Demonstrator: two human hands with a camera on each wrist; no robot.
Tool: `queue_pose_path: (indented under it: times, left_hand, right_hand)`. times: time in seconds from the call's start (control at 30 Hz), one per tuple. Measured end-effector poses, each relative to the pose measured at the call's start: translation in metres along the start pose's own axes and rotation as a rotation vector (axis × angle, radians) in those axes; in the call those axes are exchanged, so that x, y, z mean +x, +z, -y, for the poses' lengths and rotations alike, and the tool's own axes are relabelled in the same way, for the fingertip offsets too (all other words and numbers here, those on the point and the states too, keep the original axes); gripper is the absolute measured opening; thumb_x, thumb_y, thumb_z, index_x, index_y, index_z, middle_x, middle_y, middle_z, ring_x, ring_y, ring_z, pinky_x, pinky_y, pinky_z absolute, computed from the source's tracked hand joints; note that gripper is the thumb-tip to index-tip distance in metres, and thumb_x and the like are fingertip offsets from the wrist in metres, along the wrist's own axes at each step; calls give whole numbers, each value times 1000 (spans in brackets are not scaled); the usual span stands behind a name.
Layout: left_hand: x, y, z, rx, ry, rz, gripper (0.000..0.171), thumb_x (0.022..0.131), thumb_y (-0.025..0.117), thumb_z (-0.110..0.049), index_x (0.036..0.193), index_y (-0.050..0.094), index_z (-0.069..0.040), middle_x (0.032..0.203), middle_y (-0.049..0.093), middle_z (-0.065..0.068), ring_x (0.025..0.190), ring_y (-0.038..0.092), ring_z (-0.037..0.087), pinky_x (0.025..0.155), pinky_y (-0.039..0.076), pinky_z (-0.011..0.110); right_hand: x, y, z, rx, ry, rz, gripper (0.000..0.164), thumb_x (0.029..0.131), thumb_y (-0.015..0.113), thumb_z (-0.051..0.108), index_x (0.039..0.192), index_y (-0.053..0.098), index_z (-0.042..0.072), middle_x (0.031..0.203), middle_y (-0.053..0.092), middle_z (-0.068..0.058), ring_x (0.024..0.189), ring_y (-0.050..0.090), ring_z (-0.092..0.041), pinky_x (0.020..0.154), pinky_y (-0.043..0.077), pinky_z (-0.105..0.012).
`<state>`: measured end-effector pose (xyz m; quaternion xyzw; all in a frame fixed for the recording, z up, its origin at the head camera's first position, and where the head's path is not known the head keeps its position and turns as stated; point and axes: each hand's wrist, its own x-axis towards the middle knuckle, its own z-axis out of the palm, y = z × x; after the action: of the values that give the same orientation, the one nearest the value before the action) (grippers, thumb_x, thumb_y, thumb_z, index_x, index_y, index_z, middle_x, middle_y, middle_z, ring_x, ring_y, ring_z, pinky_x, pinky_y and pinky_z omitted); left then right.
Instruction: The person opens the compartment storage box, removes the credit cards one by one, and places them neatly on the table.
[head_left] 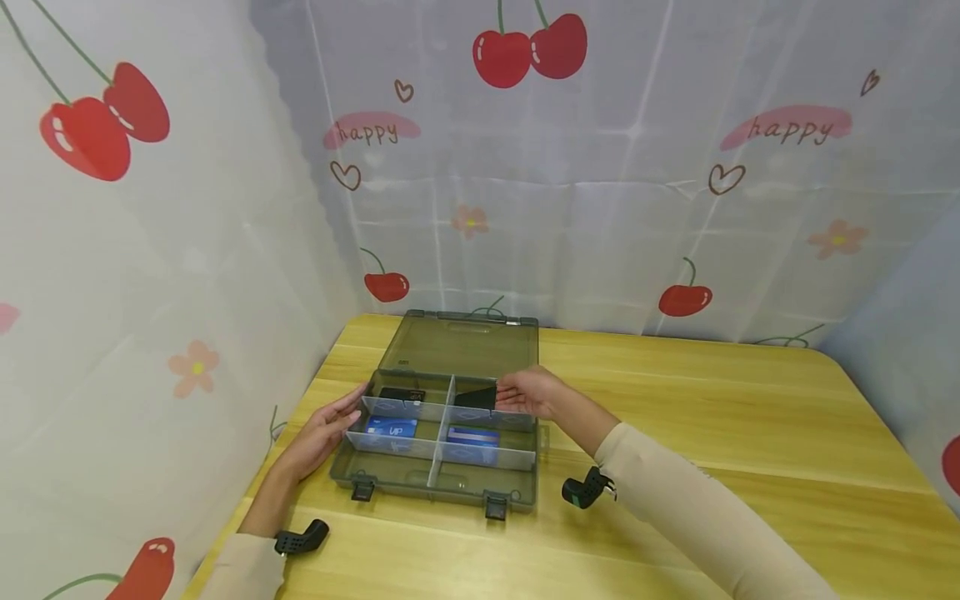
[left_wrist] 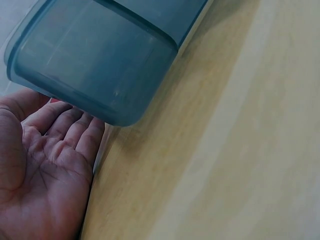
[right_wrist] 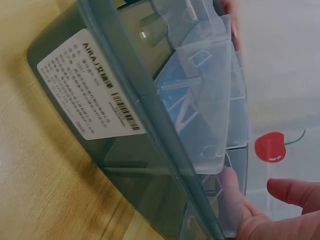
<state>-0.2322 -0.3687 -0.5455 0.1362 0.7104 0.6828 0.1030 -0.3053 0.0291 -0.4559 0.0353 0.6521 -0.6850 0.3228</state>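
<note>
A smoke-grey translucent organizer box [head_left: 483, 490] lies on the table with its lid [head_left: 459, 346] laid back behind it. My left hand [head_left: 324, 429] rests against the box's left side, fingertips at the outer wall in the left wrist view, palm bare. My right hand [head_left: 531, 392] reaches over the right rim into the back right compartment, its fingertips beside a black card [head_left: 474, 398]. In the right wrist view the thumb [right_wrist: 290, 192] stands apart from the fingers. Blue cards [head_left: 392, 427] [head_left: 474, 437] lie in the two middle compartments. Another dark card [head_left: 397, 394] lies back left.
Clear dividers [head_left: 442, 425] part the box into several compartments. Two latches [head_left: 363, 490] hang at its front edge. The wooden table [head_left: 720, 417] stretches right. A cherry-print curtain [head_left: 570, 233] stands behind and to the left. A black wrist camera [head_left: 587, 488] sits on each arm.
</note>
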Motion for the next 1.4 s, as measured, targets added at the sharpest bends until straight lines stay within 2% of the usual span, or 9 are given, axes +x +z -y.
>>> queue_pose_path:
  times: [0.27,0.4,0.53,0.83,1.4]
  left_hand:
    - [2,6,0,-3,-19,-21,60,109,46,-13,162,20,-5,170,4,13,154,-7,34,119,-1,59]
    - [0,6,-1,6,-23,-35,62,108,48,-13,162,19,-3,169,3,15,153,-7,36,118,-2,60]
    - [-2,5,-3,11,-30,-44,62,108,49,-14,162,19,-3,170,3,14,154,-6,36,119,-1,59]
    - [0,6,-4,9,-24,-41,62,108,49,-14,162,21,-4,169,6,14,154,-4,33,119,1,55]
    - [-2,5,-2,9,-28,-45,61,108,50,-15,162,22,-5,169,6,13,154,-4,33,119,1,56]
  right_hand:
    - [4,0,-7,-112,-67,-51,37,100,56,-2,130,52,-24,128,56,-42,111,65,-46,83,60,-38]
    - [5,2,-9,-156,-100,-76,32,97,60,-3,122,59,-23,119,62,-41,85,74,-33,75,62,-37]
    - [7,5,-8,-160,-112,-92,28,95,62,-6,118,62,-22,112,66,-39,67,72,-21,70,62,-36]
    - [5,3,-8,-225,-130,-89,27,96,61,-7,120,62,-19,113,68,-34,69,71,-20,70,62,-36]
    - [4,2,-13,-177,-172,-93,26,96,61,-9,120,61,-20,112,67,-36,71,74,-24,74,62,-40]
